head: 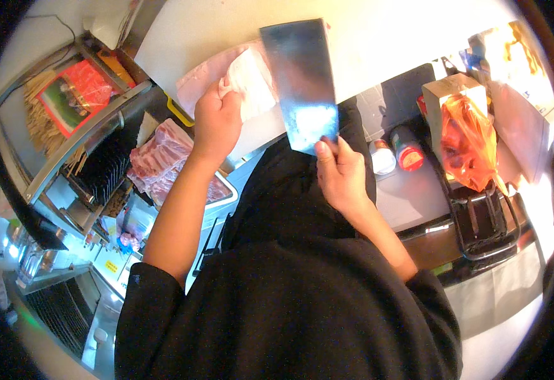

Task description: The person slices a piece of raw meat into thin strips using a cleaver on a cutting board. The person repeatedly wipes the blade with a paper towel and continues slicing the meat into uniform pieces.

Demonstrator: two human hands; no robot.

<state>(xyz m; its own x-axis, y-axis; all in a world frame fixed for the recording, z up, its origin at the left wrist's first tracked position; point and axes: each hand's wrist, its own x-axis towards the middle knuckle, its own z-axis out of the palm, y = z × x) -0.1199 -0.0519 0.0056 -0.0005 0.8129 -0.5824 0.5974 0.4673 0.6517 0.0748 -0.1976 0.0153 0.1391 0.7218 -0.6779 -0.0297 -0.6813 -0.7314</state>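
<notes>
My right hand (342, 175) grips the handle of a wide-bladed cleaver (300, 80), its broad steel face turned up towards me. My left hand (217, 118) is closed on a bunched white cloth or paper (250, 80); which of the two I cannot tell. Beneath that lies a pale pink slab of meat (201, 83), on a white work surface (163, 45). The blade covers the slab's right end, and whether they touch is unclear. Left of my forearm, raw ribs (163, 152) are heaped in a white-rimmed tray (224, 202).
An orange plastic bag (467, 142) rests against a cardboard box (452, 85) at right. Two capped containers stand nearby, one white (382, 159), one red-topped (409, 154). On the left are a metal-framed rack (87, 142), wooden skewers (39, 107) and a red packet (75, 95).
</notes>
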